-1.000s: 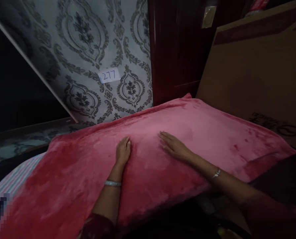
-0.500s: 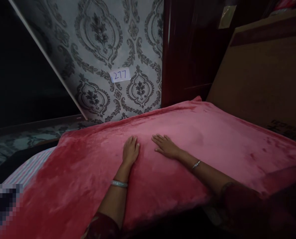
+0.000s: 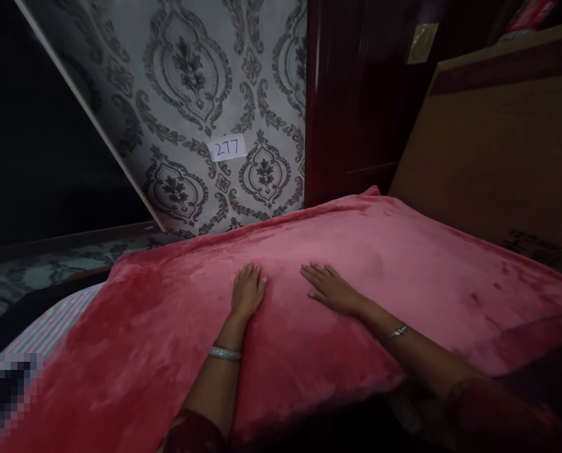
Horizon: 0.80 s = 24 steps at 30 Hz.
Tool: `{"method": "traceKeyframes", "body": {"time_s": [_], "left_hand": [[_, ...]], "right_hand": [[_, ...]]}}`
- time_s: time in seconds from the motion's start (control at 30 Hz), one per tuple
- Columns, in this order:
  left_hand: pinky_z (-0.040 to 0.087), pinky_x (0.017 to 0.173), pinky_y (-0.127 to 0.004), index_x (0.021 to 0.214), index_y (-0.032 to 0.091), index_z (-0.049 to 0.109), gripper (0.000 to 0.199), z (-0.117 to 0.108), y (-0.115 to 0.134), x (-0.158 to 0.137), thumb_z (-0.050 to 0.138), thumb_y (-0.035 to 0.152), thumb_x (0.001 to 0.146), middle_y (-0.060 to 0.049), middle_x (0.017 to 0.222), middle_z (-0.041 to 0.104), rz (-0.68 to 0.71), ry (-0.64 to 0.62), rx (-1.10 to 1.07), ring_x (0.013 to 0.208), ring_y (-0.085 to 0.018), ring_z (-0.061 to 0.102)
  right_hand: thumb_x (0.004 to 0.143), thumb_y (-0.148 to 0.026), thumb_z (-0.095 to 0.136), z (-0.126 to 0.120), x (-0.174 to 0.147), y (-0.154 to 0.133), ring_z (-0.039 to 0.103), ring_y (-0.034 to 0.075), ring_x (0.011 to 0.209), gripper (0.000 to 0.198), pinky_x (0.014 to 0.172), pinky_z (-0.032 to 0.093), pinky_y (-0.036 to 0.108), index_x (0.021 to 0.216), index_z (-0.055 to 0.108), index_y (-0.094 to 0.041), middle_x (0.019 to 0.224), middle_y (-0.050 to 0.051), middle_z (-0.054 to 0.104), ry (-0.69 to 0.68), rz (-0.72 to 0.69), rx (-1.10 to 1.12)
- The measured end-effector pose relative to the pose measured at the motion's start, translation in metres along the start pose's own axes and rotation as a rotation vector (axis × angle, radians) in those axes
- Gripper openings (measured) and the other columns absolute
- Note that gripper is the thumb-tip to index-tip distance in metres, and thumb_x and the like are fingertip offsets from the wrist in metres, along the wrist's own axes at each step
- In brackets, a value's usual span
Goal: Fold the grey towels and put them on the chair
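Note:
A plush pinkish-red blanket point(image 3: 403, 283) lies spread before me, smooth and lighter in the middle and right, darker and ruffled at the left. My left hand point(image 3: 248, 290) rests palm down on it left of centre, fingers stretched out. To its right, my right hand point(image 3: 332, 290) lies flat on the same blanket, its fingers pointing left and slightly spread. Neither hand grips the cloth. A pale bangle point(image 3: 224, 353) circles the left wrist, and a thin silver bracelet point(image 3: 398, 331) the right.
Patterned wallpaper point(image 3: 257, 82) with a paper label point(image 3: 228, 148) reading 277 stands behind the blanket. A large cardboard box point(image 3: 493, 145) is at right, beside a dark red panel point(image 3: 351, 94). At left are a dark screen point(image 3: 49, 138) and striped cloth point(image 3: 54, 321).
My right hand has slid to the right over the blanket, widening the gap between the hands. The left hand stays in nearly the same place. The view has tilted slightly.

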State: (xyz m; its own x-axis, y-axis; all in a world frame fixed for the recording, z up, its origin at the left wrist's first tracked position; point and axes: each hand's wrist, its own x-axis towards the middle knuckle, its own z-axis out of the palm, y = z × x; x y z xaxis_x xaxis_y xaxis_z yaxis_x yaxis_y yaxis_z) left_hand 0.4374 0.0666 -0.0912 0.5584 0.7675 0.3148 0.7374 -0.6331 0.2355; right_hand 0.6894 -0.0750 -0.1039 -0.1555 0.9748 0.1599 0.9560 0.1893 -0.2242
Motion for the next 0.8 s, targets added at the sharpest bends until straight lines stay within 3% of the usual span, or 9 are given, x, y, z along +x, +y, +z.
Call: {"method": "traceKeyframes", "body": {"time_s": [0.13, 0.23, 0.33, 0.47, 0.57, 0.67, 0.7, 0.77, 0.8], "left_hand": [[0.034, 0.119, -0.051, 0.137, 0.016, 0.059, 0.045, 0.001, 0.001, 0.000, 0.046, 0.033, 0.097, -0.017, 0.149, 0.053, 0.007, 0.007, 0.000, 0.142, -0.030, 0.046], [0.032, 0.120, -0.053, 0.138, 0.015, 0.057, 0.047, -0.001, 0.005, -0.001, 0.044, 0.034, 0.098, -0.018, 0.150, 0.052, 0.002, 0.007, 0.016, 0.143, -0.031, 0.043], [0.027, 0.120, -0.060, 0.142, 0.015, 0.054, 0.050, -0.006, 0.011, 0.002, 0.044, 0.037, 0.098, -0.020, 0.154, 0.046, -0.007, -0.019, 0.051, 0.146, -0.034, 0.038], [0.022, 0.119, -0.065, 0.149, 0.017, 0.046, 0.059, -0.012, 0.034, 0.003, 0.048, 0.045, 0.097, -0.020, 0.160, 0.036, 0.025, -0.132, 0.073, 0.150, -0.037, 0.030], [0.017, 0.120, -0.066, 0.151, 0.019, 0.043, 0.068, -0.014, 0.076, -0.019, 0.056, 0.051, 0.092, -0.020, 0.163, 0.029, 0.287, -0.279, -0.001, 0.152, -0.040, 0.022], [0.020, 0.120, -0.063, 0.150, 0.025, 0.046, 0.076, -0.021, 0.134, -0.066, 0.064, 0.059, 0.085, -0.016, 0.160, 0.038, 0.771, -0.475, -0.212, 0.149, -0.038, 0.030], [0.027, 0.120, -0.058, 0.147, 0.027, 0.049, 0.072, -0.025, 0.153, -0.084, 0.064, 0.060, 0.085, -0.012, 0.156, 0.045, 0.915, -0.523, -0.305, 0.146, -0.036, 0.038], [0.039, 0.115, -0.033, 0.136, 0.033, 0.059, 0.050, -0.034, 0.183, -0.113, 0.055, 0.055, 0.092, -0.001, 0.146, 0.058, 1.219, -0.672, -0.465, 0.140, -0.021, 0.048], [0.045, 0.107, -0.022, 0.128, 0.039, 0.065, 0.041, -0.039, 0.191, -0.121, 0.054, 0.055, 0.092, 0.006, 0.141, 0.062, 1.280, -0.717, -0.497, 0.136, -0.014, 0.052]], "right_hand": [[0.102, -0.056, 0.037, -0.003, -0.060, 0.004, 0.023, 0.030, 0.151, 0.063, 0.119, 0.025, 0.062, 0.159, 0.031, -0.028, 0.162, 0.010, 0.030, 0.001, 0.051, 0.057], [0.101, -0.057, 0.040, -0.004, -0.110, 0.004, 0.033, 0.031, 0.148, 0.059, 0.117, 0.028, 0.064, 0.152, 0.045, -0.029, 0.155, 0.010, 0.044, 0.104, 0.108, 0.123], [0.100, -0.056, 0.041, -0.012, -0.147, 0.008, 0.055, 0.030, 0.131, 0.049, 0.111, 0.043, 0.058, 0.126, 0.071, -0.026, 0.131, 0.011, 0.067, 0.247, 0.139, 0.304], [0.096, -0.056, 0.049, -0.037, -0.167, 0.033, 0.071, 0.027, 0.102, 0.043, 0.093, 0.059, 0.045, 0.102, 0.077, -0.025, 0.109, 0.008, 0.076, 0.478, 0.363, 0.473], [0.090, -0.054, 0.053, -0.049, -0.163, 0.061, 0.072, 0.027, 0.097, 0.040, 0.089, 0.059, 0.042, 0.101, 0.077, -0.024, 0.105, 0.007, 0.077, 0.625, 0.526, 0.463], [0.087, -0.051, 0.054, -0.049, -0.152, 0.085, 0.072, 0.027, 0.093, 0.037, 0.087, 0.059, 0.042, 0.098, 0.076, -0.023, 0.101, 0.007, 0.077, 0.720, 0.603, 0.443], [0.086, -0.049, 0.054, -0.046, -0.149, 0.091, 0.072, 0.027, 0.092, 0.037, 0.087, 0.059, 0.043, 0.098, 0.076, -0.022, 0.100, 0.008, 0.077, 0.743, 0.621, 0.439], [0.085, -0.047, 0.053, -0.039, -0.144, 0.100, 0.072, 0.026, 0.091, 0.037, 0.088, 0.058, 0.043, 0.098, 0.075, -0.020, 0.098, 0.009, 0.077, 0.772, 0.658, 0.437], [0.085, -0.046, 0.052, -0.036, -0.143, 0.103, 0.072, 0.026, 0.091, 0.038, 0.088, 0.058, 0.043, 0.097, 0.075, -0.020, 0.098, 0.009, 0.077, 0.778, 0.671, 0.435]]}}
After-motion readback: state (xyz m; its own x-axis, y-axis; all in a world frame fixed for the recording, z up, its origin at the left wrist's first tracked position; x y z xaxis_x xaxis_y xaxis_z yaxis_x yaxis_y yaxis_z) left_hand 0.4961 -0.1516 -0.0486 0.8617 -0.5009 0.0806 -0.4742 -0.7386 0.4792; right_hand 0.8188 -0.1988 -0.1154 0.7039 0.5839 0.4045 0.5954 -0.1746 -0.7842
